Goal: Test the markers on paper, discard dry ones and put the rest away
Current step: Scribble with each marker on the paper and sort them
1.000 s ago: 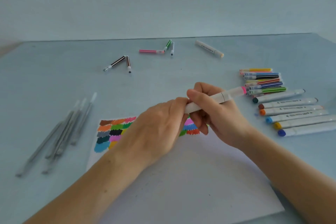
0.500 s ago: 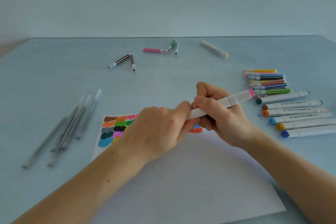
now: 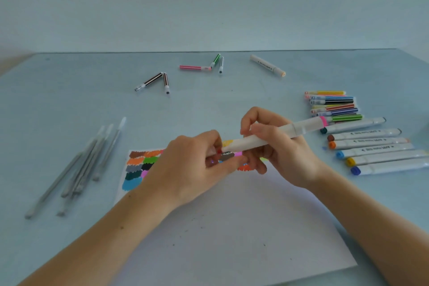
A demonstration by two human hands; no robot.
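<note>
Counter (image 3: 69, 104): pale blue, fills the frame below the wall. Paper (image 3: 232, 227): white sheet, lower centre, with colour swatches (image 3: 139, 165) along its upper left edge. Right hand (image 3: 285, 153): centre right, fingers curled round the barrel of a white marker (image 3: 278, 133) with a pink band, held level above the swatches. Left hand (image 3: 192, 165): centre, fingers pinching the marker's near end, where a cap seems to sit; whether it is coming off or going on cannot be told. Thick white markers (image 3: 371, 148): a row at right, capped. Thin striped markers (image 3: 334, 105): a stack just above them. Grey sticks (image 3: 79, 165): a bundle at left. Stray markers (image 3: 160, 81): scattered, upper centre. Step judged: capping or uncapping the pink marker around its test stroke. Next move calls for a steady barrel and a straight pull or push on the cap.
</note>
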